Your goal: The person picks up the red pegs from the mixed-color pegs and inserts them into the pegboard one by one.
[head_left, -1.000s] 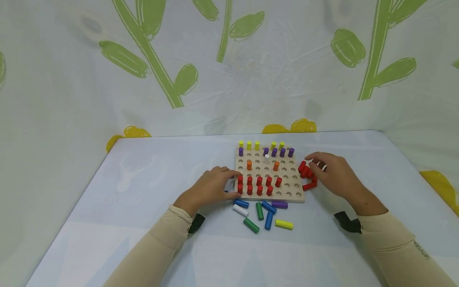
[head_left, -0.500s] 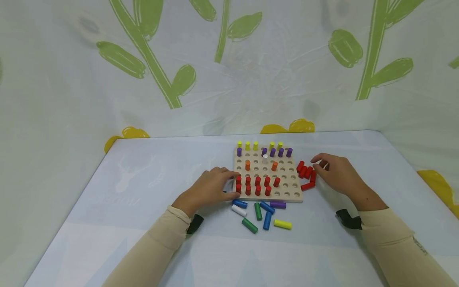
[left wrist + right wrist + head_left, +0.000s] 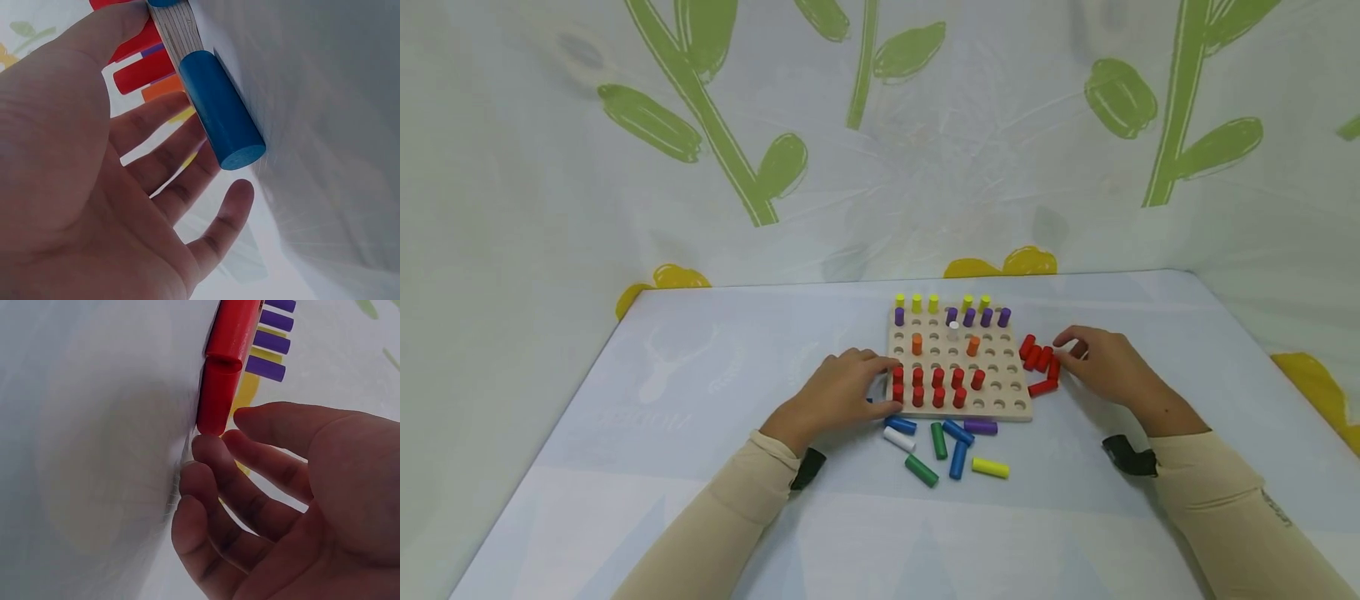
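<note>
The left hand (image 3: 837, 390), fingers spread, is at the left edge of the pegboard (image 3: 944, 359). The right hand (image 3: 1103, 363), loosely curved, is just beside the red pegs (image 3: 1044, 359) lying right of the pegboard.

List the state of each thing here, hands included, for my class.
Board: flat on the table, partly filled with upright pegs
Yellow pegs: five upright, one lying
Purple pegs: five upright, one lying
White pegs: one upright, one lying
Orange pegs: two upright
Red pegs: nine upright, five lying
Green pegs: lying
Blue pegs: lying
Left hand: at the board's left edge, loosely spread
Right hand: by the lying reds, no peg visible in it
</note>
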`<state>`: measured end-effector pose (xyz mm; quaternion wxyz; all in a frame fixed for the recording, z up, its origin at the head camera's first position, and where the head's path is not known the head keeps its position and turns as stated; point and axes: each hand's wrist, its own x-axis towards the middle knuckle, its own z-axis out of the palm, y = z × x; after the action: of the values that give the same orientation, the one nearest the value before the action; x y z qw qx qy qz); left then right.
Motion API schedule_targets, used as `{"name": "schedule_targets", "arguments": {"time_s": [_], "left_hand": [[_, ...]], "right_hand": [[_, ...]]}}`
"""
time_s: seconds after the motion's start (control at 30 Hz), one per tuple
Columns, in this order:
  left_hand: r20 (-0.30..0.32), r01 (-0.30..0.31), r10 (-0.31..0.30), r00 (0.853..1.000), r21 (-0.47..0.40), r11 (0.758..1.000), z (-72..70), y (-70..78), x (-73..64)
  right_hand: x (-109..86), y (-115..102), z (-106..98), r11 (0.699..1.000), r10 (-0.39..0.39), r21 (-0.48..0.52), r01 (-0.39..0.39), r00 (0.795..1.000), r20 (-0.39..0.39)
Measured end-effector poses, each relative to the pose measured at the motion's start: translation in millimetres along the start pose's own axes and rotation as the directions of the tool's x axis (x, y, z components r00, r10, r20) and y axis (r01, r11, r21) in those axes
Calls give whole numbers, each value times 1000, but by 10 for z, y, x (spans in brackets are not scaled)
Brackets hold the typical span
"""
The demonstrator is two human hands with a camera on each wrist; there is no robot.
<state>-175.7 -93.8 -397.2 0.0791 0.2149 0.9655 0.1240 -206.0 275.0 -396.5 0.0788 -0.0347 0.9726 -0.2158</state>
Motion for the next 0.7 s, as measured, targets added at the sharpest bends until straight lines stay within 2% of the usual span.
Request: {"name": "schedule_targets", "arguments": {"time_s": [0.33, 0.7], "left_hand": [[-4, 7, -7, 1000, 19, 1000, -14, 15, -10], [-2, 1, -1, 1000, 14, 1000, -4, 15, 4]], "right_hand": [[0, -15, -12, 1000, -20, 13, 20, 1000, 22], [7, -22, -2, 999, 31, 11, -31, 998, 51]]}}
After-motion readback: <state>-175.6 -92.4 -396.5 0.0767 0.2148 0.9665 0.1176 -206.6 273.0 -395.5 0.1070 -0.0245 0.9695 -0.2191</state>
